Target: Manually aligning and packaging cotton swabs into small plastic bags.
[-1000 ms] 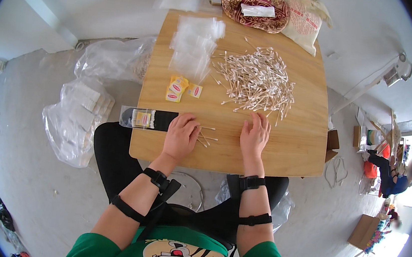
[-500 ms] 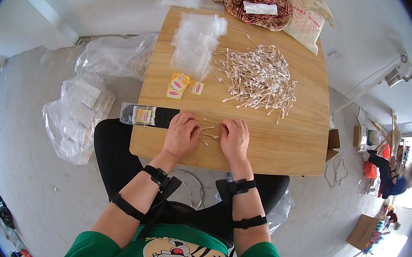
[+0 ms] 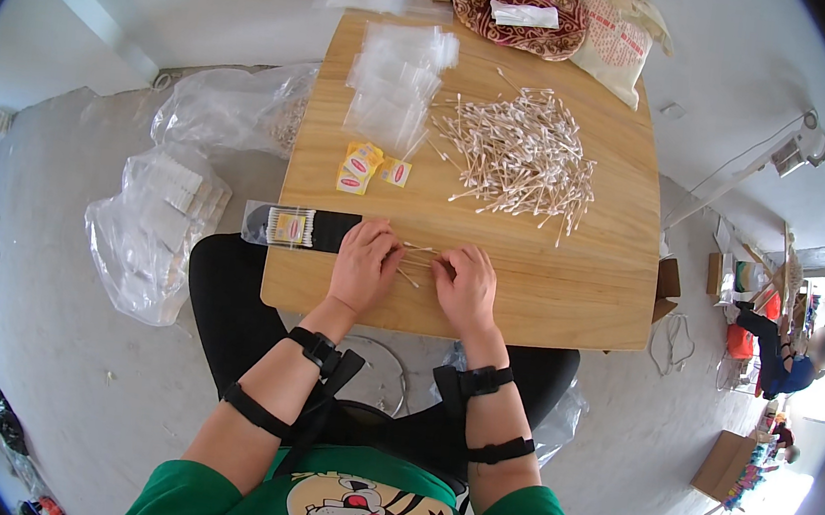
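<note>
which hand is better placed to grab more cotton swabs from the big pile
Probably the right hand: the big pile lies ahead on its side of the table. The left hand rests nearer the filled pouch.

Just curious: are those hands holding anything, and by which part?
Both hands, left hand and right hand, gather a few cotton swabs at their ends; the exact grip cannot be told.

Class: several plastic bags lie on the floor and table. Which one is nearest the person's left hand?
The narrow dark packet at the table's left edge, beside the left hand; the floor bags lie farther left.
</note>
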Action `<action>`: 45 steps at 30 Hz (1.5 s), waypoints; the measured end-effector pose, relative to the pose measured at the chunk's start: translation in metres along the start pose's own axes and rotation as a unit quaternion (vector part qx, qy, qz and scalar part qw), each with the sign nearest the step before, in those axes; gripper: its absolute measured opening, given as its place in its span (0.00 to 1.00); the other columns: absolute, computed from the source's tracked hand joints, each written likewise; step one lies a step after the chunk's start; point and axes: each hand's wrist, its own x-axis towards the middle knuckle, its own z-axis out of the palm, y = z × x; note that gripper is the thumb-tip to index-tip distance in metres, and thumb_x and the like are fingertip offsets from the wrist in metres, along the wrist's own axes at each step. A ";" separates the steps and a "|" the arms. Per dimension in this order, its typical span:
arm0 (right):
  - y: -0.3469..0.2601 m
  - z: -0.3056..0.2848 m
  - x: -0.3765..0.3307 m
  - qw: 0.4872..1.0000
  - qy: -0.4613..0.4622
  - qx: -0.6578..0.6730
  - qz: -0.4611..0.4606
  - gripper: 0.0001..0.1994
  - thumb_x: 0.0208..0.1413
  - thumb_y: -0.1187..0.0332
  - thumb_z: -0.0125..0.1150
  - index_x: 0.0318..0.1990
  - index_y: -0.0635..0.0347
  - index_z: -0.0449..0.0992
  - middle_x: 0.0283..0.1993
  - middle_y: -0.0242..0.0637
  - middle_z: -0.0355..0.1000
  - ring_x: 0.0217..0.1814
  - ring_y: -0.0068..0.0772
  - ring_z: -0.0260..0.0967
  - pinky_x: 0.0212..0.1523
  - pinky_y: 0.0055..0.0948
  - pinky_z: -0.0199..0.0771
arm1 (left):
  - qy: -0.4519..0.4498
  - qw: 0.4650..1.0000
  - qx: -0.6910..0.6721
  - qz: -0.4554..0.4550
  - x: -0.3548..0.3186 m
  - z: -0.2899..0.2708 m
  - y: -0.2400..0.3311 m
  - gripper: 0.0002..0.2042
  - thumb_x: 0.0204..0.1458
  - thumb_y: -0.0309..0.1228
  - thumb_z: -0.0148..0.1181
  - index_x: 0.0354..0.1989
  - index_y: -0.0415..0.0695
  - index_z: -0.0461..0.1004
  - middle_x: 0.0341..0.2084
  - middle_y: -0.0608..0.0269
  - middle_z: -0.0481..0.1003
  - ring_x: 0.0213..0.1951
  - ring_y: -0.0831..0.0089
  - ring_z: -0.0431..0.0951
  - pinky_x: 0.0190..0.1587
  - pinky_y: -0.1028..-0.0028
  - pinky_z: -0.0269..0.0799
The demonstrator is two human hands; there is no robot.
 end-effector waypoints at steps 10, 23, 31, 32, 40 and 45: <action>0.000 0.009 0.005 0.999 0.026 -0.005 0.021 0.06 0.47 0.72 0.67 0.34 0.56 0.78 0.32 0.39 0.73 0.37 0.47 0.71 0.38 0.43 0.73 | 0.017 1.000 -0.020 -0.010 0.000 -0.001 0.000 0.05 0.48 0.25 0.65 0.32 0.41 0.76 0.39 0.56 0.76 0.48 0.55 0.75 0.53 0.60 0.69; -0.009 0.013 -0.004 0.999 0.039 -0.017 0.003 0.04 0.46 0.75 0.66 0.30 0.57 0.79 0.32 0.37 0.72 0.35 0.44 0.71 0.37 0.39 0.72 | -0.016 1.000 0.004 0.002 0.001 -0.003 0.000 0.06 0.47 0.26 0.66 0.32 0.42 0.76 0.41 0.58 0.74 0.47 0.56 0.74 0.52 0.61 0.69; 0.010 -0.005 -0.005 0.981 0.072 0.128 0.125 0.05 0.52 0.80 0.62 0.36 0.62 0.77 0.32 0.40 0.71 0.29 0.34 0.71 0.31 0.29 0.72 | -0.167 0.985 -0.006 0.032 0.003 -0.030 -0.001 0.31 0.40 0.39 0.72 0.55 0.43 0.71 0.59 0.57 0.69 0.64 0.57 0.65 0.68 0.58 0.56; 0.013 -0.004 -0.008 0.983 0.062 0.120 0.125 0.05 0.52 0.80 0.62 0.37 0.61 0.77 0.33 0.39 0.72 0.30 0.36 0.72 0.33 0.30 0.73 | -0.167 0.985 -0.007 0.034 0.001 -0.029 0.000 0.31 0.40 0.39 0.72 0.55 0.43 0.71 0.59 0.57 0.69 0.64 0.57 0.65 0.68 0.58 0.56; 0.005 0.010 0.049 0.994 0.034 -0.097 0.047 0.12 0.53 0.71 0.64 0.45 0.56 0.77 0.46 0.43 0.71 0.47 0.49 0.71 0.45 0.44 0.74 | -0.105 0.989 0.095 0.030 -0.002 -0.014 0.012 0.33 0.47 0.44 0.68 0.58 0.37 0.68 0.61 0.49 0.67 0.66 0.54 0.63 0.70 0.57 0.53; 0.026 0.021 0.056 0.988 0.030 -0.138 0.062 0.07 0.54 0.70 0.63 0.39 0.57 0.74 0.46 0.45 0.70 0.47 0.50 0.70 0.45 0.46 0.73 | -0.095 0.990 0.098 0.034 -0.001 -0.012 0.014 0.33 0.48 0.44 0.68 0.59 0.36 0.67 0.61 0.48 0.66 0.66 0.53 0.62 0.70 0.57 0.54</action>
